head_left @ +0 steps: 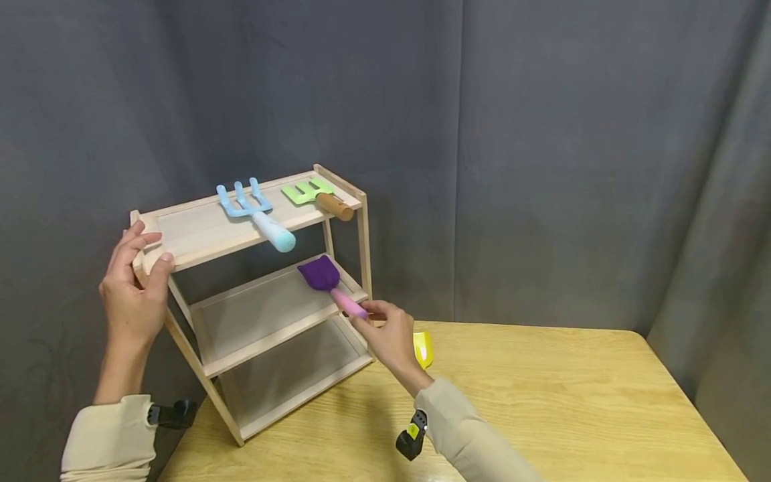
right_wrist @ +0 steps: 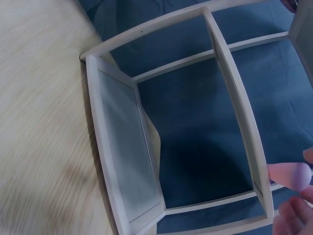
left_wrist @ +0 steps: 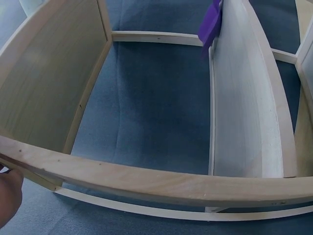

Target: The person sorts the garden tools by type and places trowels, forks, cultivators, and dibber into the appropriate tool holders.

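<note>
In the head view, my left hand (head_left: 134,281) grips the left end of the top tier of a three-tier wooden shelf (head_left: 271,335), thumb at the front corner. A purple toy shovel (head_left: 320,273) with a pink handle lies at the right of the middle tier, its handle jutting over the front edge. My right hand (head_left: 388,335) pinches that handle's end; the right wrist view shows thumb and fingers either side of the pink handle (right_wrist: 288,175). On the top tier lie a blue toy fork (head_left: 243,204) and a green toy fork (head_left: 307,191) with a brown handle.
A yellow object (head_left: 423,349), partly hidden by my right hand, lies on the wooden table (head_left: 542,395) right of the shelf. Grey curtain (head_left: 542,167) hangs behind and on both sides. The table's edge runs along the right.
</note>
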Motion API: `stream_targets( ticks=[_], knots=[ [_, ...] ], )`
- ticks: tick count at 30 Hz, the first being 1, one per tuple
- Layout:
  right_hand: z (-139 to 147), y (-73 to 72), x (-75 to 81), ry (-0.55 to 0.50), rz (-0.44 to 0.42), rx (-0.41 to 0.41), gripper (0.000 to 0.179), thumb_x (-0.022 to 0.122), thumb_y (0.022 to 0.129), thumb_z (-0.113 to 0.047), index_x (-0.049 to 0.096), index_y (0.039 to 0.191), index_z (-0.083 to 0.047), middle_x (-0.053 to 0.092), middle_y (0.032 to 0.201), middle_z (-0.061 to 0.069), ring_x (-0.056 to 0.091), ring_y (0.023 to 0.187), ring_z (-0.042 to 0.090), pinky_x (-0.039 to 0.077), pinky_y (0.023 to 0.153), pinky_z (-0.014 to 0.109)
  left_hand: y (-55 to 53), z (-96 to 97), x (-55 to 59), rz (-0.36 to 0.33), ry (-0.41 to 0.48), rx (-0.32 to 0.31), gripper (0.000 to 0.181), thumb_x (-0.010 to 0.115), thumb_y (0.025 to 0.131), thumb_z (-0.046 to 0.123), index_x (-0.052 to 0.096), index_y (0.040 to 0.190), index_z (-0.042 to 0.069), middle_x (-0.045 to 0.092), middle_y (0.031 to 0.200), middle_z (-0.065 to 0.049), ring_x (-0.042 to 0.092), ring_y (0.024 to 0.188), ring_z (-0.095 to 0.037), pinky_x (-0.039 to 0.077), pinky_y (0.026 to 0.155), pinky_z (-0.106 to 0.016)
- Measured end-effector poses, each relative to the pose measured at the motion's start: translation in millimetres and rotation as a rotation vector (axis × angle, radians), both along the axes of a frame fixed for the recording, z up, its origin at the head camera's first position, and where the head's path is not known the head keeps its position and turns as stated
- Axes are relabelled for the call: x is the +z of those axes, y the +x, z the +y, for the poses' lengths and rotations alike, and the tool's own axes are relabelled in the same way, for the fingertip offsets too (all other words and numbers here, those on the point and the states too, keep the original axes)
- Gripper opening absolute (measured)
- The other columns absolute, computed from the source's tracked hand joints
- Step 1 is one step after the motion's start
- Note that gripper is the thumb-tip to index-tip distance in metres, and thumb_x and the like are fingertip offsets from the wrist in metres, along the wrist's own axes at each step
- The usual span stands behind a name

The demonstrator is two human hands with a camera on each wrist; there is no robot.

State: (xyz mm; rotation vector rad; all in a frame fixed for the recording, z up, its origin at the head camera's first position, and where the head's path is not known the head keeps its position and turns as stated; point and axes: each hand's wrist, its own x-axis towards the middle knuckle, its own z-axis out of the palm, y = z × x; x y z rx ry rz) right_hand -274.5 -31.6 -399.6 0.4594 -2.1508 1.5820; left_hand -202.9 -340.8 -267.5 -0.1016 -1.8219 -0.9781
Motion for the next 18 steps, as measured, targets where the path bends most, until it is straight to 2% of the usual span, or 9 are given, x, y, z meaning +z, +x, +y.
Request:
stream_targets(
  ticks=[2, 9, 14, 18],
  knots=[
    [1.7, 0.8, -1.1, 0.011, 0.009, 0.000, 0.025, 0.077, 0.077, -0.019, 0.075, 0.097, -0.004, 0.072, 0.092, 0.004, 0.068, 0.079, 0.020, 0.053, 0.064, 0.029, -1.0, -0.5, -0.5, 0.000, 0.001, 0.000, 0.031, 0.061, 0.085, 0.006, 0.064, 0.113, -0.007, 0.052, 0.139, -0.013, 0.038, 0.136, -0.020, 0.025, 0.109, -0.024],
    [6.5, 2.9, -4.0, 0.051, 0.056, 0.007, 0.028, 0.077, 0.078, -0.020, 0.075, 0.101, -0.004, 0.070, 0.094, 0.007, 0.067, 0.086, 0.028, 0.052, 0.065, 0.034, -0.2, 0.1, -0.2, 0.009, -0.006, -0.002, 0.031, 0.061, 0.085, 0.008, 0.064, 0.112, -0.008, 0.053, 0.138, -0.013, 0.038, 0.135, -0.020, 0.025, 0.110, -0.025],
    [6.6, 4.0, -2.8, 0.064, 0.098, 0.015, 0.031, 0.078, 0.078, -0.021, 0.074, 0.102, -0.003, 0.070, 0.097, 0.009, 0.066, 0.086, 0.023, 0.052, 0.064, 0.035, 1.2, 0.2, 0.4, 0.014, -0.017, 0.002, 0.032, 0.060, 0.086, 0.009, 0.063, 0.113, -0.008, 0.052, 0.139, -0.013, 0.039, 0.135, -0.018, 0.025, 0.109, -0.025],
    [8.4, 6.4, -1.0, 0.071, 0.124, 0.012, 0.031, 0.078, 0.077, -0.020, 0.074, 0.103, -0.003, 0.070, 0.096, 0.005, 0.065, 0.085, 0.018, 0.052, 0.064, 0.036, 1.7, 0.6, 0.2, 0.000, -0.020, 0.004, 0.032, 0.060, 0.087, 0.010, 0.063, 0.114, -0.007, 0.052, 0.140, -0.012, 0.038, 0.135, -0.018, 0.025, 0.109, -0.024]
  ],
)
